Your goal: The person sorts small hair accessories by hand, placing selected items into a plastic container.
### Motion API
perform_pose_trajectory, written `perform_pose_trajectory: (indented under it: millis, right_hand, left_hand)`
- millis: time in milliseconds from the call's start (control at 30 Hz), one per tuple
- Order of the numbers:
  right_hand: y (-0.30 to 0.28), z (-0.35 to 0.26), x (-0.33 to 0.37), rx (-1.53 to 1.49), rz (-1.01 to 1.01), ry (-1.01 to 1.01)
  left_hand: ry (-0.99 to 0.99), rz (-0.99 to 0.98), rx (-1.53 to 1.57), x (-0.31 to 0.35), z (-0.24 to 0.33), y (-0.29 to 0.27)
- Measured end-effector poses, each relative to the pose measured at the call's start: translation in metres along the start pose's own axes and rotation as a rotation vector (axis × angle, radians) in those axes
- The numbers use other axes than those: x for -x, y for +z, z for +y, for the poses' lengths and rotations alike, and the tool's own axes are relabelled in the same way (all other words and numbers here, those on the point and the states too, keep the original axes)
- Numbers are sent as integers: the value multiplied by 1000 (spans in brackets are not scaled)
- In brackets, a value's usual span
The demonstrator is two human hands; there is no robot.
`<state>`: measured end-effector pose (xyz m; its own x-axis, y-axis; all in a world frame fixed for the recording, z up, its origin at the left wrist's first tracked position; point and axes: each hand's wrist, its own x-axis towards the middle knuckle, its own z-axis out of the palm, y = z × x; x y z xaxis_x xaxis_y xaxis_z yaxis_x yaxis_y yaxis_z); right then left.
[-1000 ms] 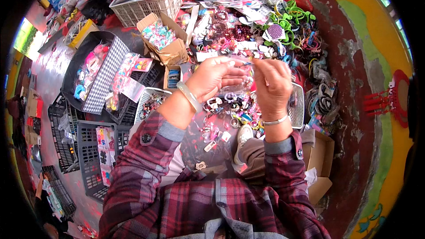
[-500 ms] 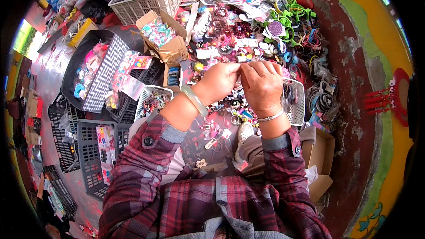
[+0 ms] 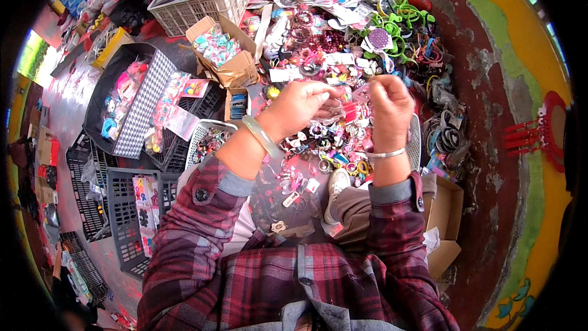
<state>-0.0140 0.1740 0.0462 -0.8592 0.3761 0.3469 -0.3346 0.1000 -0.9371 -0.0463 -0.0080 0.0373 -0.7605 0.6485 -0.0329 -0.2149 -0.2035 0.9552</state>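
Both my hands are raised over a heap of hair accessories and trinkets point(image 3: 318, 135). My left hand point(image 3: 301, 105), a pale bangle at its wrist, has its fingers curled in a pinch. Across a small gap, my right hand point(image 3: 392, 101) is closed, thumb against fingers, with a thin bracelet below it. Between them stretches something thin and see-through, which looks like a small clear plastic bag point(image 3: 360, 93). Its outline blends into the pink and red pieces behind it, and I cannot make out whether anything is inside.
White baskets point(image 3: 415, 141) flank the heap. On the left stand a cardboard box of small packets point(image 3: 215, 46), a houndstooth-edged bin point(image 3: 144, 107) and a dark crate point(image 3: 125, 214). Green headbands point(image 3: 398, 30) lie at the far right. An open carton point(image 3: 442, 208) sits beside my right leg.
My hands, together half a second ago, have moved apart. The right one shifted right and the left one slightly left, and the see-through piece now shows between them.
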Motion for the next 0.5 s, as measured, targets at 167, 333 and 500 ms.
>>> perform_pose_trajectory:
  millis: [167,333,500]
  right_hand:
    - [-33,-9,-16,-281,197,77]
    - [-36,-31,-12,-321,-60,49]
    - [-33,-55,3,148,-991,108]
  left_hand:
    - [-31,55,226,2,13,-18]
    - [-26,307,294,-1,18,-43]
    - [19,406,306,0,27,-52]
